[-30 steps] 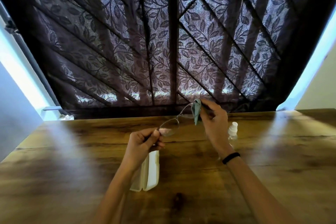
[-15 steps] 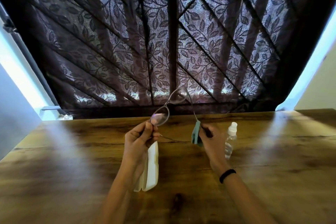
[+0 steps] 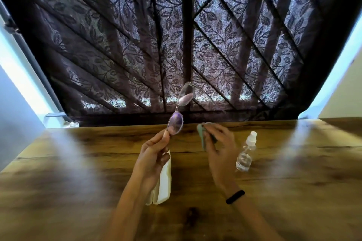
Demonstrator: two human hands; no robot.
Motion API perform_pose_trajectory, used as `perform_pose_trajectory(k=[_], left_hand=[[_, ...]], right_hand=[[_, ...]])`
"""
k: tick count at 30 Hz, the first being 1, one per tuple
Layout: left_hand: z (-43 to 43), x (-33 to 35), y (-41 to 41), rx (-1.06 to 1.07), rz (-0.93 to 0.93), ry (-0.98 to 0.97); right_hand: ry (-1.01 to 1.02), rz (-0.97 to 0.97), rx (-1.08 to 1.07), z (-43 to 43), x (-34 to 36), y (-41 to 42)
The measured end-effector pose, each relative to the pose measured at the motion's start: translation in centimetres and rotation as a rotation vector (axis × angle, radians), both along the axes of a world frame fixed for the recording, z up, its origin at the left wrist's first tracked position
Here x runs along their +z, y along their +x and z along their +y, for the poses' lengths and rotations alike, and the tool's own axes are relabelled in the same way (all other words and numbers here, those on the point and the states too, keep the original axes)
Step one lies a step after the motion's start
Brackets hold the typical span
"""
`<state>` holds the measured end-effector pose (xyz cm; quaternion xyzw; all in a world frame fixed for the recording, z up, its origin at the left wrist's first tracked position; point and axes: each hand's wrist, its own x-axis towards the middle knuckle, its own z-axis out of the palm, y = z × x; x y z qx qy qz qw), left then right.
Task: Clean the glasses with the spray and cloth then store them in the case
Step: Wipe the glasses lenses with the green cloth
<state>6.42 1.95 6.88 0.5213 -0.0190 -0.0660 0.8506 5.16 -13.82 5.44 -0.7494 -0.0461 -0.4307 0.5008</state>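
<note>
My left hand (image 3: pixel 153 154) pinches the glasses (image 3: pixel 179 111) by the edge of the lower lens and holds them nearly upright above the table, the upper lens against the curtain. My right hand (image 3: pixel 219 148) grips the pale green cloth (image 3: pixel 201 135) just to the right of the glasses, apart from them. A white glasses case (image 3: pixel 163 186) lies on the wooden table (image 3: pixel 78 172) under my left wrist, partly hidden by it. A small clear spray bottle (image 3: pixel 245 152) with a white cap stands upright to the right of my right hand.
A dark curtain with a leaf pattern (image 3: pixel 176 35) hangs along the table's far edge. Pale walls (image 3: pixel 15 113) stand at both sides. A black band (image 3: pixel 235 196) is on my right wrist.
My left hand has turned the glasses from lying level to nearly upright and raised them. My right hand with the cloth has come off the lens and dropped toward the table.
</note>
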Motion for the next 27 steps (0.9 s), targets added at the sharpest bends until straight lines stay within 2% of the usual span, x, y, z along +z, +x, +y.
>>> perform_pose_trajectory(k=[5, 10, 14, 19, 27], left_hand=[[-0.6, 0.2, -0.1, -0.047, -0.002, 0.011], [-0.3, 0.3, -0.4, -0.030, -0.008, 0.040], [-0.4, -0.1, -0.5, 0.012, 0.009, -0.004], [-0.1, -0.2, -0.1, 0.106, 0.032, -0.098], [0.0, 0.2, -0.2, 0.138, 0.030, -0.102]], right_hand=[[-0.100, 0.120, 0.213, 3.1, 0.3, -0.2], [-0.161, 0.162, 0.263, 3.8, 0.1, -0.1], [-0.383, 0.138, 0.193, 3.8, -0.5, -0.1], [-0.635, 0.199, 0.078, 1.7, -2.4, -0.2], [-0.715, 0.266, -0.019, -1.5, -3.8, 0.2]])
